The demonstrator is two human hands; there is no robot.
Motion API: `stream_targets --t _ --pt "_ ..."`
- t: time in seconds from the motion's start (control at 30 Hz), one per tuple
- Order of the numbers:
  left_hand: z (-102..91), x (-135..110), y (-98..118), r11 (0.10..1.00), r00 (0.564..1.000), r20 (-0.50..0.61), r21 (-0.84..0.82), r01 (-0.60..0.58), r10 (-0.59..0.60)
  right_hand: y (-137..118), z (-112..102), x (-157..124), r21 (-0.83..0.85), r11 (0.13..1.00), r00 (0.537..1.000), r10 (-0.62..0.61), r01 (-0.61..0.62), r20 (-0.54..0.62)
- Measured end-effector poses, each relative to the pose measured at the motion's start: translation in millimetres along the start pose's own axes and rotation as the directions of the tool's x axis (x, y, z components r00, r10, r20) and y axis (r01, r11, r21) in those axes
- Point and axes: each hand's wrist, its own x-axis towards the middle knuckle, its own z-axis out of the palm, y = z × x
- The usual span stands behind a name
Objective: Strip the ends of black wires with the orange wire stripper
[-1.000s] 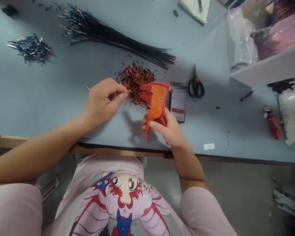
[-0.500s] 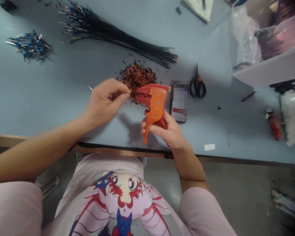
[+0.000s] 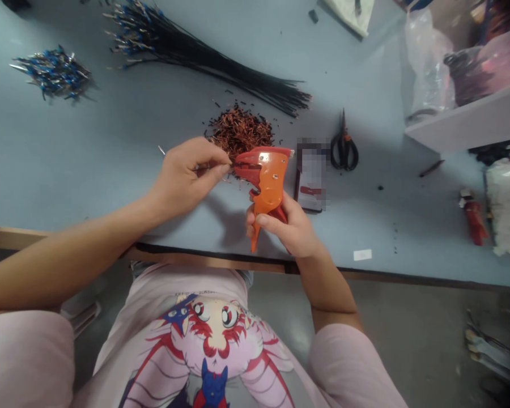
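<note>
My right hand [image 3: 296, 228] is wrapped round the handles of an orange and red wire stripper [image 3: 270, 178], its jaws facing left. Thumb and fingers of my left hand [image 3: 186, 170] pinch a thin wire right at the mouth of those jaws. The wire's metal-tipped end [image 3: 161, 150] pokes out behind the left hand; most of its length is hidden in the fingers. How deep the other end sits in the jaws I cannot tell. Just behind the tool lies a heap of copper strands and black insulation scraps [image 3: 242, 127].
A bundle of black wires [image 3: 221, 68] with blue and silver ends stretches across the back. Blue-sleeved terminals [image 3: 53, 73] are piled at left. Right of the stripper lie a phone [image 3: 310, 181] and black-handled scissors [image 3: 344, 150]. A shelf edge [image 3: 467, 116] holds plastic bags further right.
My left hand has shifted slightly right, bringing the pinched wire up against the stripper's jaws. The right hand keeps its grip, and the tool has barely moved.
</note>
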Motion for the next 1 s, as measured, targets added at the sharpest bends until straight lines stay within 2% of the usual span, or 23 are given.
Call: stream_targets --t 0.37,0.83,1.0 --pt "-0.1 0 3 1.000 1.000 0.001 -0.011 0.003 -0.003 1 0 -2 -0.082 0.995 0.998 0.054 -0.056 -0.035" --pt "-0.3 0 7 0.992 0.991 -0.040 0.000 -0.125 0.125 6 9 1 -0.124 0.991 0.998 0.044 -0.049 -0.045" --pt "-1.3 -1 10 0.999 0.999 0.001 0.028 -0.038 0.038 3 15 2 -0.086 0.994 0.993 0.050 -0.059 -0.106"
